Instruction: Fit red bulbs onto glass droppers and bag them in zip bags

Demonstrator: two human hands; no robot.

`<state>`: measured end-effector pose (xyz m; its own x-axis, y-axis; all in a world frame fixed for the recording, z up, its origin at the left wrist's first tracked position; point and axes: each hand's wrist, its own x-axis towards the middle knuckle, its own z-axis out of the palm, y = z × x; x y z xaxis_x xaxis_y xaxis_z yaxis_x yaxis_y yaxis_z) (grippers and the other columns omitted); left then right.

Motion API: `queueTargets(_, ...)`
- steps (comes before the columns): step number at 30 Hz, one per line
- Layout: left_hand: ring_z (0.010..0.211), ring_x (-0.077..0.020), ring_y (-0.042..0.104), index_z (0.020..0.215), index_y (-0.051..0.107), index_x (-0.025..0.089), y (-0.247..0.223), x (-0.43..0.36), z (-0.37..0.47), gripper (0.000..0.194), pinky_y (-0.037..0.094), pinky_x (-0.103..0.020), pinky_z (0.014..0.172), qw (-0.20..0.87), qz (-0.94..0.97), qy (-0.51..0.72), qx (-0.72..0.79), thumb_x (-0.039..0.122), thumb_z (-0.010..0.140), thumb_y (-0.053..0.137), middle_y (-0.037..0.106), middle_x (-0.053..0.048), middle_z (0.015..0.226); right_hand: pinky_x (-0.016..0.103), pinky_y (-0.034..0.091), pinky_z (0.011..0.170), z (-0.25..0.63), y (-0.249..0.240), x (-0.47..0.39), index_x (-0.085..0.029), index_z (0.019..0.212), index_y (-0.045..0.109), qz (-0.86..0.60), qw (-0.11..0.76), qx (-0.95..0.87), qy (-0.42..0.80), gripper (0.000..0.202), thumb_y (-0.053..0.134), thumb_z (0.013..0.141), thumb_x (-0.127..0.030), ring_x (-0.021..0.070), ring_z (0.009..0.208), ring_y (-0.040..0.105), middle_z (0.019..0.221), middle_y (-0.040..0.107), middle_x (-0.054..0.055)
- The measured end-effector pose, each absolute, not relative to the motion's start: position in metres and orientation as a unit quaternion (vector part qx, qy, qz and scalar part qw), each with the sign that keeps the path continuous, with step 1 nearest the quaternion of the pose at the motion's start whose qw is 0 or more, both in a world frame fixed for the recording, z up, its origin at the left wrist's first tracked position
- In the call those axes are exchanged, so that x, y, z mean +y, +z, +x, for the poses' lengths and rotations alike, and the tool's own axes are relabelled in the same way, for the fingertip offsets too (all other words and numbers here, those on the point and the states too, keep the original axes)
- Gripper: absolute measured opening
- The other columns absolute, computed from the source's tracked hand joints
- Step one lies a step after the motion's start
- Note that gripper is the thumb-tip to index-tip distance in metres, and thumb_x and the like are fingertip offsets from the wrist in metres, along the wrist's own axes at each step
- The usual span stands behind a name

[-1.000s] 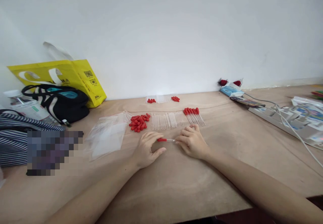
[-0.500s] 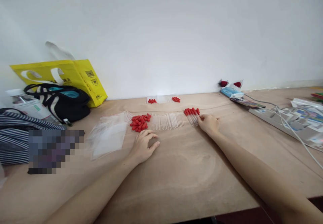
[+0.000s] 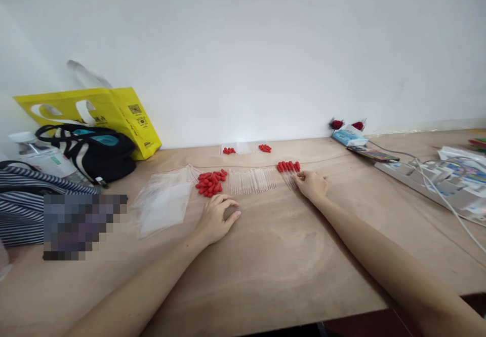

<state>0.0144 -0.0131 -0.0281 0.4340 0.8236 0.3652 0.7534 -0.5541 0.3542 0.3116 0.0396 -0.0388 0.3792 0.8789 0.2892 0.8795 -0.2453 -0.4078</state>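
Note:
My left hand (image 3: 219, 219) rests on the table just in front of a pile of red rubber bulbs (image 3: 209, 184), its fingers loosely bent and the thumb apart, holding nothing. My right hand (image 3: 313, 184) has its fingertips closed on the clear tube of the rightmost dropper in a short row of red-bulbed glass droppers (image 3: 288, 167). The fingers partly cover that tube. Between the pile and this row lie several thin clear glass tubes (image 3: 252, 181), side by side without bulbs. Left of the pile are stacked clear zip bags (image 3: 163, 202).
Against the wall lies a clear bag (image 3: 245, 148) with red-bulbed pieces at both ends. A yellow bag (image 3: 146, 134), a black pouch (image 3: 110, 159) and a bottle (image 3: 53, 162) stand at left. On the right are a power strip (image 3: 410, 177) with cables and a blue packet (image 3: 349, 138).
My right hand has shifted slightly left, its fingertips now further over the tubes of the dropper row. My left hand stays in place.

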Motion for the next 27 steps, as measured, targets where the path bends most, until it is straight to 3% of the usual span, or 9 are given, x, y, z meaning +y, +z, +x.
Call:
queueTargets(9,0.099,-0.0242,0.048,0.087,0.061,0.020,-0.028,-0.014,0.017,0.015,0.038,-0.042,0.085,0.060,0.840,0.252,0.477,0.028,0.077,0.055,0.057,-0.006,0.100,0.038,0.023,0.080,0.293,-0.034,0.035,-0.021,0.082,0.065,-0.737,0.296,-0.606,-0.027,0.029,0.048,0.076,-0.043,0.0222,0.085,0.054,0.085,0.065,0.006)
queueTargets(14,0.090,-0.0224,0.051,0.085,0.062,0.020,-0.026,-0.013,0.016,0.014,0.039,-0.038,0.079,0.018,0.822,0.241,0.516,0.030,0.076,0.057,0.059,-0.004,0.091,0.041,0.022,0.083,0.263,-0.028,0.045,-0.020,0.075,0.066,-0.757,0.230,-0.612,0.003,0.029,0.048,0.075,-0.043,0.0243,0.087,0.054,0.085,0.065,0.007)
queueTargets(19,0.090,-0.0250,0.050,0.087,0.062,0.019,-0.020,0.002,0.001,0.017,0.036,-0.037,0.076,-0.118,0.754,0.258,0.593,0.030,0.075,0.058,0.058,-0.006,0.089,0.042,0.024,0.082,0.251,-0.019,0.059,-0.016,0.074,0.066,-0.789,0.137,-0.598,0.031,0.029,0.044,0.076,-0.034,0.0257,0.085,0.056,0.081,0.064,0.011)
queueTargets(27,0.090,-0.0264,0.049,0.090,0.061,0.020,-0.019,0.018,-0.010,0.021,0.034,-0.036,0.072,-0.180,0.717,0.245,0.627,0.035,0.075,0.057,0.059,-0.007,0.090,0.041,0.026,0.085,0.251,-0.017,0.063,-0.015,0.080,0.065,-0.783,0.129,-0.608,0.024,0.026,0.046,0.074,-0.031,0.0263,0.094,0.054,0.088,0.064,0.011)
